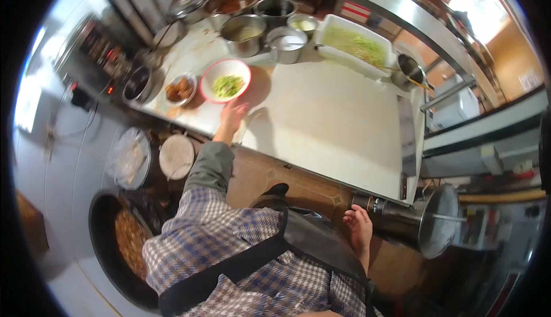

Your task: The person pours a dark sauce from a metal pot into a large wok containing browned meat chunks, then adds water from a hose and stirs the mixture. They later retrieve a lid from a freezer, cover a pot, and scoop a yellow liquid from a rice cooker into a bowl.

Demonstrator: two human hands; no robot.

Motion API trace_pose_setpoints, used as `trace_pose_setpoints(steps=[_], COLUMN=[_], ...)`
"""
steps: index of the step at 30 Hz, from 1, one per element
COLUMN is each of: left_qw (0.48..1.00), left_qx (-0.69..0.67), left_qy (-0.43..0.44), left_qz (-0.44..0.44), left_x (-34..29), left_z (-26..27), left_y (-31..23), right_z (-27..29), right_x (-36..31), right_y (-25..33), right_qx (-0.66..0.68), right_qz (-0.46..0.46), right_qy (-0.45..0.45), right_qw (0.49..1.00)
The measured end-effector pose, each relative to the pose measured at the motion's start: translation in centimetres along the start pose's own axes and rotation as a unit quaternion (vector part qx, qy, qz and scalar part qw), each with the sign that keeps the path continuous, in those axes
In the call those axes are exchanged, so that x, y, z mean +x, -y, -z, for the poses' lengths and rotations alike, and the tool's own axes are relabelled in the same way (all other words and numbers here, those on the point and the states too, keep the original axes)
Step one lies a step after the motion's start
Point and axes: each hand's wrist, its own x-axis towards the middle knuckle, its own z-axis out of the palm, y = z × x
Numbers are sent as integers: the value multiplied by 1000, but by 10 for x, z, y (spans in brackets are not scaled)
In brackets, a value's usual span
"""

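A white bowl with a red rim [248, 77] stands on the white worktop, holding shredded pale-green vegetable [228, 87]. My left hand [232, 116] reaches out to the bowl's near edge, fingers stretched; whether they touch the rim, I cannot tell. To the bowl's left is a small dish [193, 81] of brown, chunky food [180, 89]. Down at my right side hangs my right hand [359, 222], its fingers loosely bent and apart with nothing visible in them. It is beside a large metal pot [396, 216] below the worktop edge.
Several metal pots [244, 46] line the back of the worktop [327, 116]. A white tray [327, 53] of shredded greens sits at the far right, near a dark pot [410, 70]. A steel shelf [367, 1] spans above. At lower left is a large dark pan [106, 259].
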Motion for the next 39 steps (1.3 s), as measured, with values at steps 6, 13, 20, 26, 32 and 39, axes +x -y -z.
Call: trace_pose_setpoints(steps=[6,13,20,26,32,39], left_qw=[987,924,599,478,471,522], left_qx=[12,58,206,205,258,231], left_qy=[157,345,771,840,815,779], left_qz=[-24,157,61,152,218,261], left_x=[66,-17,-267,-409,-453,-478], left_z=[23,-193,-372,-405,-431,-461], left_y=[-11,78,168,208,245,266], right_z=[-18,-14,23,82,176,244], right_x=[-14,-35,-136,-202,-221,-233], right_y=[-25,-72,-142,-181,-174,-136], right_qx=[-69,12,123,266,281,172], right_qz=[-110,39,91,161,177,175], right_qy=[-53,-183,-350,-477,-473,-473], right_qw=[990,982,924,822,816,846])
